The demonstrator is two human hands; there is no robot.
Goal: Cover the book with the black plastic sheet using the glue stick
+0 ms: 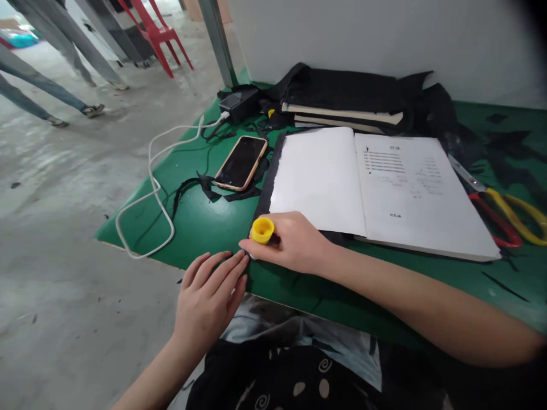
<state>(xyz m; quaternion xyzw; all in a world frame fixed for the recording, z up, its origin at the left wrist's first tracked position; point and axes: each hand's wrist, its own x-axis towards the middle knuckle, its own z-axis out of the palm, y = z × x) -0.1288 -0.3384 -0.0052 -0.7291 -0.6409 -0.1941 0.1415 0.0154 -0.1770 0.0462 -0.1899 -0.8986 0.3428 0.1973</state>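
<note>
My right hand grips a small object with a round yellow end and rests it on the green table, at the near left corner of an open book. My left hand lies flat at the table's front edge, fingers together and pressed down, fingertips almost touching the right hand. Black material lies under the book's left edge and under both hands. What the yellow object's lower part looks like is hidden by my fingers.
A phone lies face up left of the book, with black scraps around it. A white cable loops to a black charger. Scissors lie at the right. Stacked books and black cloth sit behind. A red chair and a person's legs are far left.
</note>
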